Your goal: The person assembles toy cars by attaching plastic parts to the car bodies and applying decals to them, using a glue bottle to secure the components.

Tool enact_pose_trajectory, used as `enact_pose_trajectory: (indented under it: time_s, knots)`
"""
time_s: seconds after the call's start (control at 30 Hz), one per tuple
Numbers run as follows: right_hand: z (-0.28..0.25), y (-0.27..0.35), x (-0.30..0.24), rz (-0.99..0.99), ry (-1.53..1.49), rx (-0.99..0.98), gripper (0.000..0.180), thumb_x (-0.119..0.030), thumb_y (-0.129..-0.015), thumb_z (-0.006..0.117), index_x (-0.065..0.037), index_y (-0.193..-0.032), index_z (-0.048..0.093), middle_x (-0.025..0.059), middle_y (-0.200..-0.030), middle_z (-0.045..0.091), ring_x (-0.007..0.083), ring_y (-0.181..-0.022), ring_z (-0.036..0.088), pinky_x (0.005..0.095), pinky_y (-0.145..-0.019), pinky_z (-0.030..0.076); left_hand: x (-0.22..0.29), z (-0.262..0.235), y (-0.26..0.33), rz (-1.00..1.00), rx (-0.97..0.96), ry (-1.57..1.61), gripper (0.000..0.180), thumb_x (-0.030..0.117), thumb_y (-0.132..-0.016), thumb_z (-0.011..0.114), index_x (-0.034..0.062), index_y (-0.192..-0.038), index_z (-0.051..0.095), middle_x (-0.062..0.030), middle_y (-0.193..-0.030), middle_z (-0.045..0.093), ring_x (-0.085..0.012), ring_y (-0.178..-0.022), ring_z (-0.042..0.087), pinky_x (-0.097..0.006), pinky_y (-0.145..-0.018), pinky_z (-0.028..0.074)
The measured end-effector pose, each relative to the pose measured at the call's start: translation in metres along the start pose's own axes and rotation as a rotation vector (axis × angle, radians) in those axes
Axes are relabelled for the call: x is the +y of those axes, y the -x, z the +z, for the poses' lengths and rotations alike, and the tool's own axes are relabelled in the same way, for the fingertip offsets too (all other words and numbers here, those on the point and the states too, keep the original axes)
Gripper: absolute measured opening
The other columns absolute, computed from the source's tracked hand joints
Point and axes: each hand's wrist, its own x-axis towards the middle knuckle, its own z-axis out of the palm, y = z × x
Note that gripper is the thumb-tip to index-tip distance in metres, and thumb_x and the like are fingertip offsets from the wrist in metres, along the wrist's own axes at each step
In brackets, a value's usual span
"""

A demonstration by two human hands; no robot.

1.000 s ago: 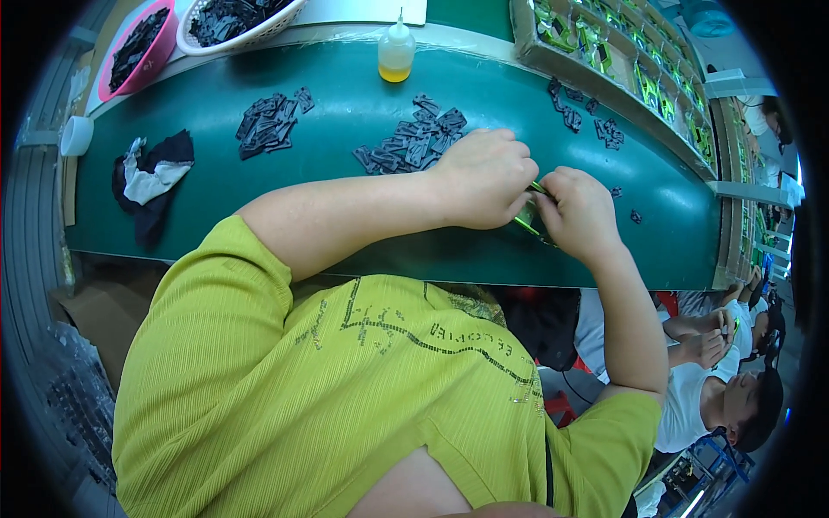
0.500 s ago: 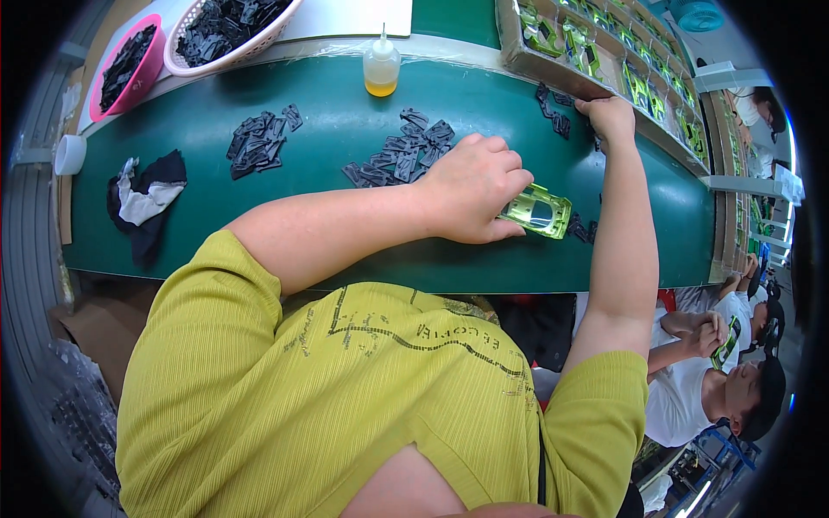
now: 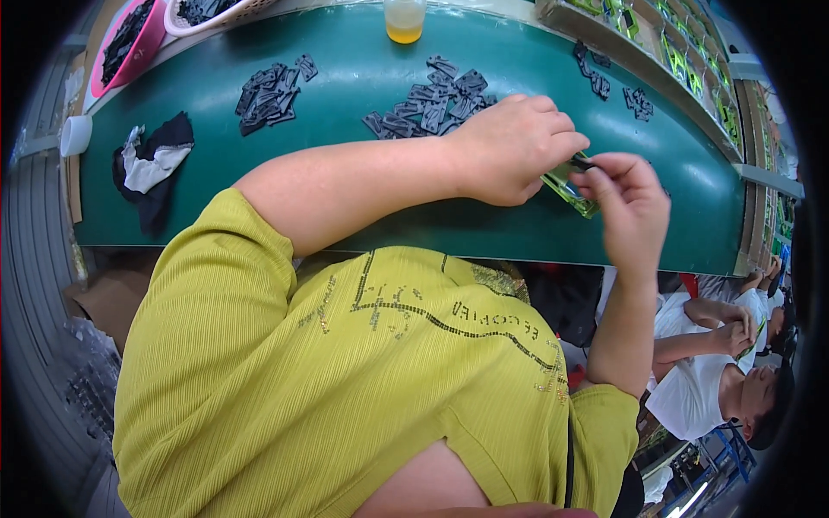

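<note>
My left hand (image 3: 516, 148) is closed around a bright green plastic frame (image 3: 573, 197), whose far end shows below the fingers. Against that frame, my right hand (image 3: 635, 203) pinches a small black plastic piece (image 3: 583, 161) between thumb and forefinger. Fingers cover most of the piece and the upper part of the frame. A pile of flat black clips (image 3: 432, 102) lies just beyond my left wrist, with a second pile of black clips (image 3: 269, 95) farther left. Small black parts (image 3: 596, 79) form loose groups at the far right of the table.
The green tabletop (image 3: 345, 82) carries a bottle of yellow liquid (image 3: 404, 19), a black-and-white cloth (image 3: 155, 168) and a white cup (image 3: 75, 135). A pink basin (image 3: 142, 52) holds black parts. A cardboard tray (image 3: 639, 56) of green frames borders the right. A co-worker (image 3: 704, 380) sits at right.
My right hand has come back from the small black parts near the tray to the green frame, carrying a black piece. The left hand has shifted slightly right with the frame, now tilted.
</note>
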Motion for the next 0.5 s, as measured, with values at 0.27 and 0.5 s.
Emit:
enact_pose_trajectory:
  time_s: [0.27,0.5]
  knots:
    - [0.017,0.016,0.019,-0.359,0.539,0.092,0.010,0.003,-0.082,0.070,-0.003,-0.090,0.070,0.0118,-0.087,0.069,0.0267,-0.080,0.067,0.0339,-0.072,0.052,0.004,0.005,0.001,0.051,0.064,-0.039,0.057,0.006,-0.072,0.074,0.0050,-0.127,0.061,-0.0124,-0.114,0.066,-0.0323,-0.109,0.059,-0.041,-0.095,0.050]
    - [0.015,0.013,0.017,-0.398,0.649,0.018,0.007,-0.001,-0.082,0.069,-0.003,-0.089,0.071,0.0120,-0.083,0.067,0.0289,-0.077,0.066,0.0360,-0.071,0.052,0.005,0.007,0.003,0.056,0.068,-0.058,0.057,0.006,-0.072,0.075,0.0065,-0.127,0.061,-0.0117,-0.114,0.066,-0.0314,-0.109,0.060,-0.041,-0.094,0.051]
